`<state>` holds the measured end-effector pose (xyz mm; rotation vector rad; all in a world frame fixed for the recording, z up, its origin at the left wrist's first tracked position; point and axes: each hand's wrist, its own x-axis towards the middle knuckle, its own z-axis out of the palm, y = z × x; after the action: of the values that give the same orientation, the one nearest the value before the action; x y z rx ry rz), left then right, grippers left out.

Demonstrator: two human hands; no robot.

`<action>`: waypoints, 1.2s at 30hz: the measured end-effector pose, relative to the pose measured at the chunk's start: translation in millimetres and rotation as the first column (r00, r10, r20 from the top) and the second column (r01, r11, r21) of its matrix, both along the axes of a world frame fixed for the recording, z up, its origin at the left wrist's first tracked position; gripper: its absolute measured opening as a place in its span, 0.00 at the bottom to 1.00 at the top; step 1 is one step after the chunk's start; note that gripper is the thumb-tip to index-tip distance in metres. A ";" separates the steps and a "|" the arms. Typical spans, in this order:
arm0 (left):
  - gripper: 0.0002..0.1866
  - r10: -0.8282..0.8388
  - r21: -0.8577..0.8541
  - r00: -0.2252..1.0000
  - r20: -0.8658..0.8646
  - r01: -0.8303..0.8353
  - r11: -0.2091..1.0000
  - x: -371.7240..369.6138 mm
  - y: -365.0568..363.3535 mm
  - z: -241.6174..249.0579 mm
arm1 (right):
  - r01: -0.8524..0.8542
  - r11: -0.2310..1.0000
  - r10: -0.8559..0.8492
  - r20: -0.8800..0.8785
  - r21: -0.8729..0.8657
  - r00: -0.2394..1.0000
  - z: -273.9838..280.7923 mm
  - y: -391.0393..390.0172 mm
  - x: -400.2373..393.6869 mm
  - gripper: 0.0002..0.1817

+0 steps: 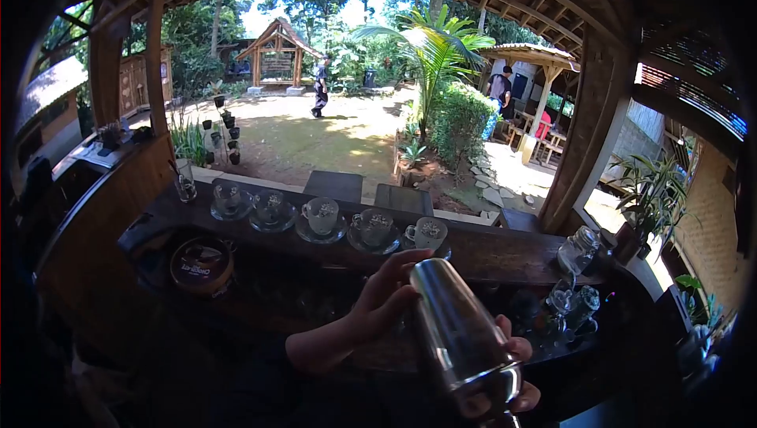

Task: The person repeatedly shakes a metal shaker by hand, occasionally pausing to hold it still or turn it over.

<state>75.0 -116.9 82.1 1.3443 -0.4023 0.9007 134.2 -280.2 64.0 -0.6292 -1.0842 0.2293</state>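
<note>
A shiny metal cocktail shaker (459, 321) is held at a tilt in front of me, its flat end up and its narrower end down toward the lower right. My left hand (386, 290) grips the upper end, with the thumb and fingers against its side. Around the lower part wraps my right hand (520, 365), fingertips showing on the far side and most of the palm hidden. Just beyond the shaker stands a clear glass cup (430, 232) with something speckled at its top, the rightmost in a row along the counter.
More glass cups on saucers (322, 217) line the dark wooden counter (497, 253). A round container (202, 266) sits at left, a tall glass (184, 181) behind it. At right are a glass jar (579, 248) and goblets (561, 298). Two people (320, 87) are in the yard.
</note>
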 end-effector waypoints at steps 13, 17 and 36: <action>0.31 -0.547 0.203 0.832 0.093 0.522 0.828 87.4 -71.3 38.0 | 0.867 -0.009 -0.967 0.216 0.498 -0.135 4.0 -37.3 128.4 0.55; 0.26 -0.522 -0.138 0.834 -0.178 0.503 0.853 131.0 -79.1 11.9 | 0.802 -0.207 -0.918 0.172 0.560 -0.357 15.5 -65.7 111.0 0.53; 0.26 -0.694 -0.057 0.710 -0.116 0.693 0.718 128.2 -112.7 40.9 | 0.880 -0.425 -0.585 0.677 0.214 -0.447 20.4 -126.2 -4.5 0.50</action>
<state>203.2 -229.6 123.0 1.0946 -0.7420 0.1726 129.7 -406.5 84.4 -2.1438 -0.5322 -1.5012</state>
